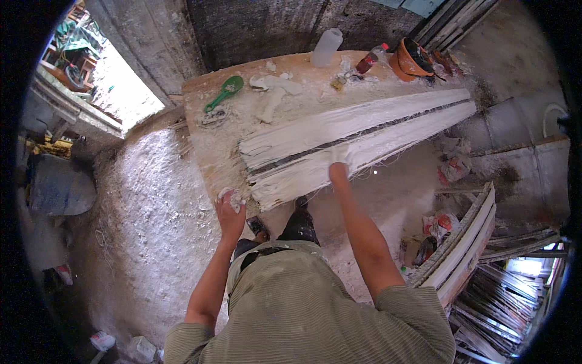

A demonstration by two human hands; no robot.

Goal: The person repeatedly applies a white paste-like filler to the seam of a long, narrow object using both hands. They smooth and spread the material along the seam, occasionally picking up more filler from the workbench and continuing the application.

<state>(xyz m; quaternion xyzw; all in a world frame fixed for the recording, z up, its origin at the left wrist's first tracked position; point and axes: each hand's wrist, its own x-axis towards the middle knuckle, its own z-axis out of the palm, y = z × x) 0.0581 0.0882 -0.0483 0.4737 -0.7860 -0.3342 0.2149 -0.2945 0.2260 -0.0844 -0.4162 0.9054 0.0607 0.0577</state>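
Observation:
A long white plaster-coated piece [357,136] lies slantwise across the table, a dark strip running along its middle and loose fibres hanging from its near edge. Over its near half is my right hand [338,170], its fingers smeared by motion and white against the white surface; whether they hold anything is unclear. My left hand [230,206], whitened at the fingers, is at the table's near left corner. Its fingers close round a whitish, ragged clump [238,198], beside the piece's left end.
On the plaster-smeared table [206,139] lie a green scoop [229,89] and white scraps [276,85]. A translucent jug [327,47], a red-labelled bottle [368,60] and an orange bucket [409,60] stand along the back. Long white mouldings [464,242] lean at the right; a blue barrel [60,185] stands left.

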